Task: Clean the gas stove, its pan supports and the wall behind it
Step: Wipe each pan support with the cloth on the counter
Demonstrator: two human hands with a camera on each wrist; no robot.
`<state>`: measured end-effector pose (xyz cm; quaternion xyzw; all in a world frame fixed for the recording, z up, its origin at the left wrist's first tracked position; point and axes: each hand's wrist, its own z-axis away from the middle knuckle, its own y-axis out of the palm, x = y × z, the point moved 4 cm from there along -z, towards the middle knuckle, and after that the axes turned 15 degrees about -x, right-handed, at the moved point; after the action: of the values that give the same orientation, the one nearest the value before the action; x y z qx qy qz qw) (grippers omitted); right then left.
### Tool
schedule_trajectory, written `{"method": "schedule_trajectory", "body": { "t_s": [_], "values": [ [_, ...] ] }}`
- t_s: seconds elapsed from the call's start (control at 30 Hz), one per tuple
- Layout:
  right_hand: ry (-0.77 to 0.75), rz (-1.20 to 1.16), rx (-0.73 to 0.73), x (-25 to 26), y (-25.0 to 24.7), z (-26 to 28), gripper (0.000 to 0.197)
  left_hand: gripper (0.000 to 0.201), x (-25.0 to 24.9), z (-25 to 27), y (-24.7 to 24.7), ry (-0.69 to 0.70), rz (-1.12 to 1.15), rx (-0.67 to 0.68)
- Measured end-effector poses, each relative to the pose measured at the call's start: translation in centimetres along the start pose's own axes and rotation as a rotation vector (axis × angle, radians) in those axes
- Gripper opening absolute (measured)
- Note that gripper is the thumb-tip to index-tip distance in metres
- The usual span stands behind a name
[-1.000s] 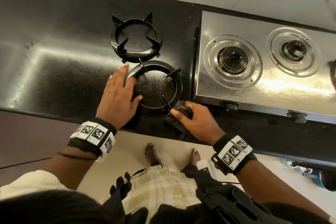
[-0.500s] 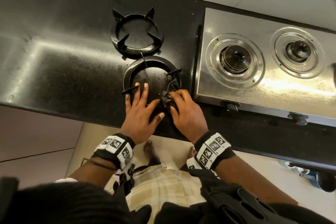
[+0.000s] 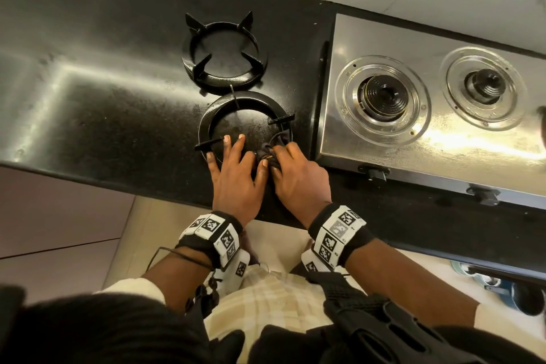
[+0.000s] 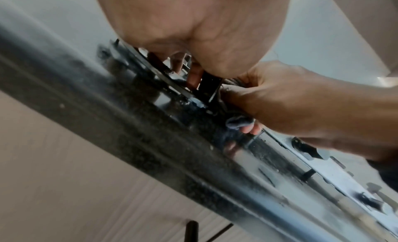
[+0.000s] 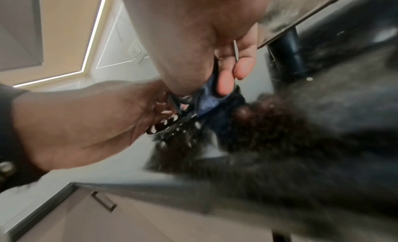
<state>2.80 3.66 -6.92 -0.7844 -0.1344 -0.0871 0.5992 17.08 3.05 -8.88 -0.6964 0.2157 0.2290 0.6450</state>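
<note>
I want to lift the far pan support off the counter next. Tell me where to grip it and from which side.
Grip the far pan support by its round ring, on the near-left arc between two prongs, coming down from above. It lies flat on the black counter with prongs pointing up and inward, so the bare ring gives the fingers a hold. The near pan support and stove crowd its near and right sides.

On the countertop (image 3: 88, 115), two pan supports lie left of the gas stove (image 3: 437, 151): the far support (image 3: 224, 80) behind the near support (image 3: 206, 124), almost touching.
</note>
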Motion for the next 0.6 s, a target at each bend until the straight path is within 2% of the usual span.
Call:
{"method": "schedule_trajectory", "body": {
  "t_s": [0.13,0.3,0.47,0.6],
  "values": [
    [0.084,0.075,-0.028,0.1,-0.3,-2.7,0.031,0.029,-0.1,-0.2,-0.1,-0.021,0.008,0.019],
    [0.132,0.144,-0.002,0.6,-0.1,-5.0,0.028,0.024,0.0,-0.3,0.0,-0.018,0.029,-0.015],
    [0.135,0.007,0.035,-0.1,0.0,-3.6,0.033,0.03,0.5,-0.6,-0.1,0.069,0.02,-0.087],
    [0.085,-0.095,0.092,1.4,0.3,-0.2,0.036,0.038,0.5,-0.7,-0.1,0.077,0.014,-0.055]
  ]
}}
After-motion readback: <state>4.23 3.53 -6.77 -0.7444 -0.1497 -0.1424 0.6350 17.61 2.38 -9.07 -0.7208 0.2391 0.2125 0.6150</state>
